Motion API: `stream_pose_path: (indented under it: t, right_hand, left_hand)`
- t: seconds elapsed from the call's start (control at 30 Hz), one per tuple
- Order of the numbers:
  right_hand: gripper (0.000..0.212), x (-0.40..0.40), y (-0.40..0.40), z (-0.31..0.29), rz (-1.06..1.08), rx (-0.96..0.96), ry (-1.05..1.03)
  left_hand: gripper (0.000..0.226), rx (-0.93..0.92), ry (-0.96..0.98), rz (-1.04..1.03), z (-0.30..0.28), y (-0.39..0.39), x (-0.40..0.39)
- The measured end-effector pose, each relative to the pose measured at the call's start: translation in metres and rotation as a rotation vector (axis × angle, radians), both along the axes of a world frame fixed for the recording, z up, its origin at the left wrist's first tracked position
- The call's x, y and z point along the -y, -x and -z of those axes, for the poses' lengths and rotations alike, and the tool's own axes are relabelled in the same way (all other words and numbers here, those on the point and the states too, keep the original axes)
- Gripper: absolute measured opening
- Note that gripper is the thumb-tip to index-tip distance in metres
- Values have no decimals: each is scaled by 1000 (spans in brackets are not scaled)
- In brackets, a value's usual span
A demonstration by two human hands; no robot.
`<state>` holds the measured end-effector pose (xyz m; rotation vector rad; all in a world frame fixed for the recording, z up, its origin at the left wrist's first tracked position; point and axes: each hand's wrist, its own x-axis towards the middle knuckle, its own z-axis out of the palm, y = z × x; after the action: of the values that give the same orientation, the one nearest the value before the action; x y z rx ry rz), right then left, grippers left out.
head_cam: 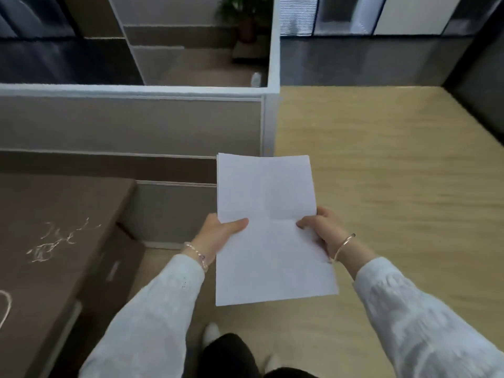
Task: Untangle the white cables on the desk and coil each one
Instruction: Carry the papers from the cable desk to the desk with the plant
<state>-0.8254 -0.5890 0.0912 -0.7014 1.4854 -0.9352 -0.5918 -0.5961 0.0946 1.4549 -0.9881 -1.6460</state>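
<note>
The person stands beside the brown desk and holds a white sheet of paper up in front of them, over the pale wood floor. The left hand grips the sheet's left edge, thumb laid across the front and fingers hidden behind. The right hand pinches the right edge in much the same way, fingers curled onto the front of the page. The paper shows faint fold creases and looks blank from here. Each wrist carries a bracelet, and both arms are in white sleeves.

The white cables lie in a loose, thin tangle on the desk top, well off to the left of both hands and lower in view; neither hand touches them. Another pale loop of cord shows at the desk's left edge, mostly cut off by the frame, so I cannot tell what it belongs to.

Behind the desk runs a grey partition panel. A potted plant stands far back beyond it. Dark trousers and a light shoe show at the bottom.
</note>
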Motion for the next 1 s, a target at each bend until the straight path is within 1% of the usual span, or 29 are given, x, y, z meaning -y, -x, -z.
stream_pose_path:
  t: [0.2,0.4,0.53,0.6,0.7,0.8,0.83,0.87,0.93,0.97,1.0]
  right_hand:
    - [22,4,109,6,187,25,4]
    - [22,57,195,12,283,17,16]
    - [24,126,266,17,273,-2,15]
    - [23,169,302,14,269,-14,10]
    - [25,240,359,5,270,-23,-7]
    - [24,297,405,-6,261,-22,-5]
    - [23,320,422,-8,261,-11,-5]
    - [21,332,431,-10,264,-7,-5]
    - [19,369,457,-9,271,-8,-7]
    - [19,389,471,-7,262,-5,-6]
    - [20,409,484,-5,247,-3,-6]
  left_hand:
    - [23,33,-7,201,1,117,51]
    - [28,33,0,301,14,208,128]
    - [36,43,-9,299,22,278,199]
    - [30,46,-14,296,21,313,241]
    - [27,31,-30,275,14,369,311]
    - [15,30,-31,272,3,415,367]
    - [15,25,-42,265,1,433,390]
    - [19,19,-47,267,-1,441,401]
    - [37,27,-40,269,-3,467,438]
    - [41,38,-42,270,-2,480,459]
    - [37,36,-38,268,-1,492,477]
